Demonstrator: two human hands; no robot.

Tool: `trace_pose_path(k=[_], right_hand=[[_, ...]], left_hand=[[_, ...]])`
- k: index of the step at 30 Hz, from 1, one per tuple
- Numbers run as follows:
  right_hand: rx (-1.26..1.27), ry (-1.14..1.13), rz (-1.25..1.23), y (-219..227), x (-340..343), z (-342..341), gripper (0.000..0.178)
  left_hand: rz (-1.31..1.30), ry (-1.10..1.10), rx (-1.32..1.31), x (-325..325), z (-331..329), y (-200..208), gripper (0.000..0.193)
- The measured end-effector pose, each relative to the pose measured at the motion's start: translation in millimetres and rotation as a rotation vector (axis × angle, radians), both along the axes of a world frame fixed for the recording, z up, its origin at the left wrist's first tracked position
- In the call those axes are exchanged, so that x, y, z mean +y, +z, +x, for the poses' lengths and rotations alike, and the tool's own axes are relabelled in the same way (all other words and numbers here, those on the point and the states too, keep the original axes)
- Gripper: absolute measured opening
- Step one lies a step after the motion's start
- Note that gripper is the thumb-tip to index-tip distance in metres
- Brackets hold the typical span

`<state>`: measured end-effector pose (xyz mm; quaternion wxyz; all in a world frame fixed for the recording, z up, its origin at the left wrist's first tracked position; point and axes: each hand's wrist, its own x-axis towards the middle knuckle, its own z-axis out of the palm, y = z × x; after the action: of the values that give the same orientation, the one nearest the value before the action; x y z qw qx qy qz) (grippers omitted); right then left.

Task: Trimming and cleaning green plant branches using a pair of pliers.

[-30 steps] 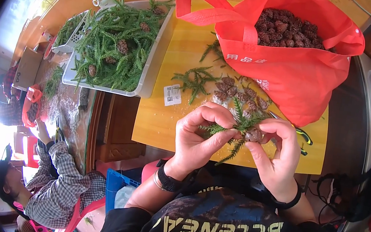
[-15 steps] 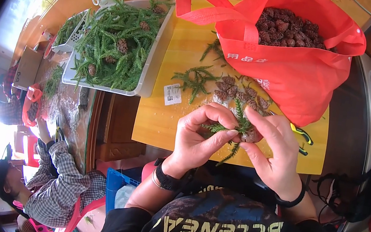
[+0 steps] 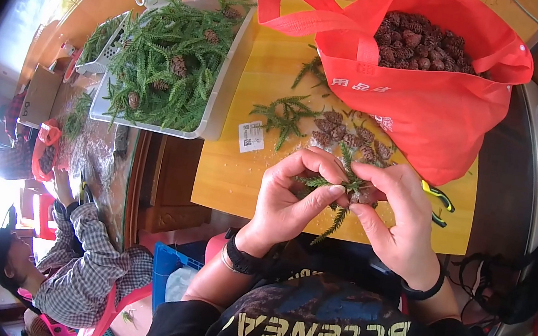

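My left hand (image 3: 292,196) pinches a green artificial pine sprig (image 3: 331,227) between thumb and forefinger, over the front of the yellow table. Facing it, my right hand (image 3: 397,215) has thumb and fingertips closed in on the same sprig. Partly hidden between the fingertips is a small rounded brownish thing (image 3: 363,195); it looks like a pine cone. Just beyond my hands lies a small group of loose pine cones (image 3: 350,136). More green sprigs (image 3: 284,114) rest to the left of these cones.
A red cloth bag (image 3: 418,100) full of pine cones (image 3: 419,44) stands at the back right. A white tub (image 3: 218,101) heaped with sprigs is at the left. Yellow-and-black-handled pliers (image 3: 442,197) lie beside my right hand. Another person (image 3: 88,259) sits far left.
My right forefinger and fingertips have come down and closed in on the sprig, nearer my left fingers. My left hand has hardly moved.
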<state>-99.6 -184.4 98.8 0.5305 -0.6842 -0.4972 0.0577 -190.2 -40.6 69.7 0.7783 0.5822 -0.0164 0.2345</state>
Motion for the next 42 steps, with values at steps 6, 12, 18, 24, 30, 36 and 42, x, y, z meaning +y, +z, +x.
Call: trace_pose_path(k=[6,12,18,24,30,36,42], right_hand=[[-0.083,-0.049,-0.042,-0.2,-0.5,-1.3,0.046],[-0.049,-0.050,-0.013,-3.9,-0.7,-1.9,0.047],[-0.070,-0.078,-0.070,0.5,-0.9,-3.3,0.041],[-0.042,-0.055,-0.014,-2.4,-0.3,-2.2,0.041],[-0.040,-0.063,-0.011,-3.7,-1.2,-1.4,0.039],[-0.011,-0.086,0.012,-5.3,-0.3,-3.8,0.038],[-0.045,-0.124,-0.001,-5.0,-2.7,-5.1,0.038]], left_hand=[[-0.103,0.008,0.080,-3.2,1.3,0.1,0.011],[-0.136,-0.020,0.066,-3.1,0.7,-1.6,0.009],[-0.305,-0.076,0.061,-3.4,0.8,-5.5,0.009],[-0.241,-0.062,0.081,-3.0,0.2,-3.4,0.009],[0.116,0.046,0.060,-2.1,-0.2,-2.5,0.012],[0.155,0.094,-0.028,-6.0,-0.5,-8.5,0.024],[0.033,0.102,-0.001,-9.0,-2.8,-12.2,0.028]])
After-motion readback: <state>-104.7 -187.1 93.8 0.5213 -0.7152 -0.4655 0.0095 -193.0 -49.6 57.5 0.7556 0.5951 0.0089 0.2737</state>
